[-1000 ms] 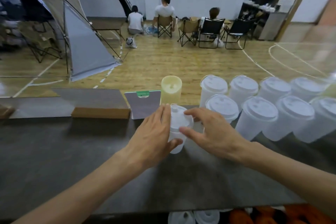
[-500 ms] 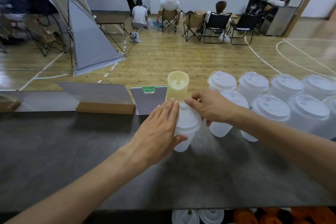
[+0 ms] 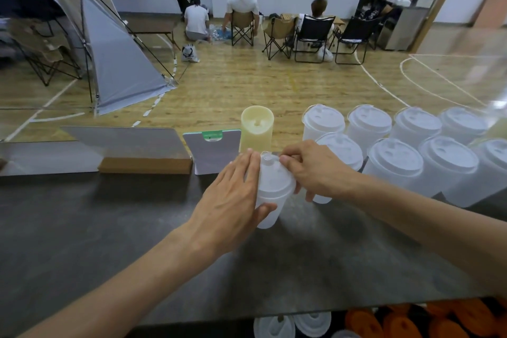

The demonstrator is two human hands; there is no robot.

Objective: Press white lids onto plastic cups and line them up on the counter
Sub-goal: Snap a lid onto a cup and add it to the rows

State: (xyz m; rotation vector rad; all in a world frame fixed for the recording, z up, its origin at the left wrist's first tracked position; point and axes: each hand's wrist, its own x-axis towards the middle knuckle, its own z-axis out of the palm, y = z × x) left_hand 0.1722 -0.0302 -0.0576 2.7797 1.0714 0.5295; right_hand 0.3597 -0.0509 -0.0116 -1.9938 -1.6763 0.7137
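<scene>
A frosted plastic cup [image 3: 270,200] with a white lid [image 3: 274,177] stands at centre frame on the dark tabletop [image 3: 109,228]. The left hand [image 3: 233,200] holds its side, fingers pressed together, thumb round the front. The right hand [image 3: 315,170] pinches the lid's far rim (fingers curled). Lidded cups [image 3: 395,164] stand in two rows to the right, a yellow cup [image 3: 256,129] just behind.

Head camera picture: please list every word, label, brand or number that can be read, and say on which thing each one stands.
No text can be read anywhere in this picture.
Green tab on the grey upright card: a small dark mark, too blurred to read.
White plastic bag on the wooden floor: a dark print, too small to read.
White lids on the translucent plastic cups: embossed shapes only, no legible letters.
Pale yellow cylinder: no writing visible.
</scene>
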